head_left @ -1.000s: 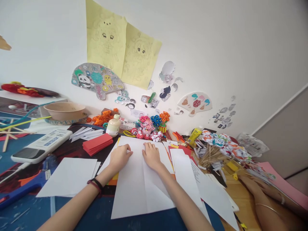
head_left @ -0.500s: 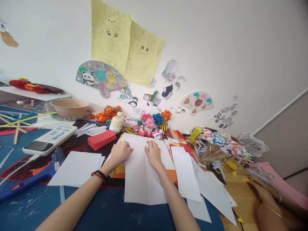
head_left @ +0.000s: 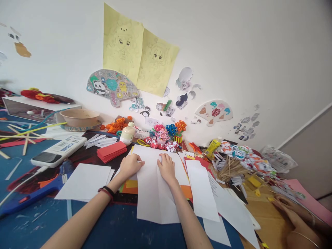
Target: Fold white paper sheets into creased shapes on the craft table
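Observation:
A white sheet of paper point(head_left: 149, 193) with a lengthwise crease lies in front of me, over orange and yellow sheets point(head_left: 129, 186). On its left edge rests my left hand point(head_left: 131, 166), its fingers curled and pressed together at the paper; what they grip is too small to make out. My right hand point(head_left: 167, 167) lies on the upper right part of the sheet, with its fingers spread. White paper pieces point(head_left: 84, 181) are to the left, and a folded white strip point(head_left: 202, 188) is to the right.
A blue glue gun point(head_left: 38, 193), a white power strip point(head_left: 58, 150), red paper point(head_left: 111, 152) and a glue bottle point(head_left: 127, 134) stand or lie left. Paper flowers point(head_left: 171, 130) line the wall. Sticks point(head_left: 232, 168) lie right, near another person's hands point(head_left: 290, 211).
The view has shifted slightly, so everything sits a little further right and lower. My hands keep nearly the same place on the white sheet.

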Demonstrator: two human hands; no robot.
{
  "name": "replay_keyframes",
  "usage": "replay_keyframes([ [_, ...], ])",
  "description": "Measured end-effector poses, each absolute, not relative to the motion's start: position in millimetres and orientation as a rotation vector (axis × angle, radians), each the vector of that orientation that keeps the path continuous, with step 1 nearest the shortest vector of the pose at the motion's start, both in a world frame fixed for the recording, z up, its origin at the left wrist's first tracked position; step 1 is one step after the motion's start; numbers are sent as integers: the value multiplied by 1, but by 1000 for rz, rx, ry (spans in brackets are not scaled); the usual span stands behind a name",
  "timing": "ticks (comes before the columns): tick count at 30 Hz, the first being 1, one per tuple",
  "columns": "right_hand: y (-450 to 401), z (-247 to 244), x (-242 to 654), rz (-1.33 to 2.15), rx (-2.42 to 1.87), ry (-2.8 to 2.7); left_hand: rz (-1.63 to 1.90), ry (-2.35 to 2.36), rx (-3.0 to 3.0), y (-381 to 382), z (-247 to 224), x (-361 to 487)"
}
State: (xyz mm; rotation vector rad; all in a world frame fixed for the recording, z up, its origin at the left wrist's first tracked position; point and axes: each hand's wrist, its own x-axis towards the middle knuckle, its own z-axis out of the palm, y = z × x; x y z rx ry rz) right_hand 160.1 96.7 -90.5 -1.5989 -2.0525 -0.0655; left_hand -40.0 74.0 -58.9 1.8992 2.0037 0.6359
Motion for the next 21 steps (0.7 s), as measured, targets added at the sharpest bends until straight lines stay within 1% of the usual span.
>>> replay_keyframes([
  [12,98,-89,165,1,-1560,-2039,713,1874,1942,74,-58,-45],
  [17,94,-87,181,165,-1320,-2065,772,1820,1985,73,-57,-44],
  [21,89,-88,185,127,-1308,-2075,770,1849,1987,73,-59,-38],
])
